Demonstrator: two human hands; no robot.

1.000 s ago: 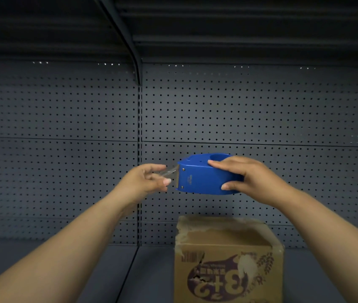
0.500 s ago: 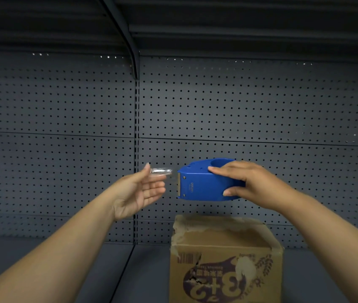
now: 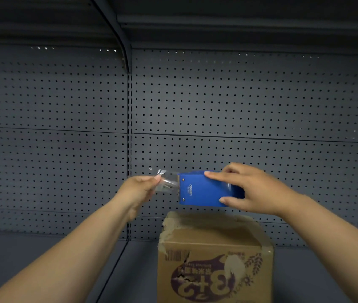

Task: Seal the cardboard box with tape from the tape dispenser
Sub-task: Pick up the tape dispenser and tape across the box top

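A brown cardboard box (image 3: 215, 254) with purple printing stands on the grey shelf, its top flaps down and its top edges torn. Just above it my right hand (image 3: 254, 191) grips a blue tape dispenser (image 3: 202, 190), held level with its mouth pointing left. A short strip of clear tape (image 3: 166, 182) runs out of the mouth. My left hand (image 3: 139, 189) pinches the free end of that strip between thumb and fingers, close to the dispenser.
A dark grey pegboard wall (image 3: 239, 106) rises behind the box, split by a vertical upright (image 3: 129, 149). An upper shelf (image 3: 217, 20) overhangs. The grey shelf floor (image 3: 20, 254) stretches left of the box.
My left hand went from open-fingered beside the tape end to pinching it. The dispenser has turned so its flat side faces me, and both hands sit slightly lower.
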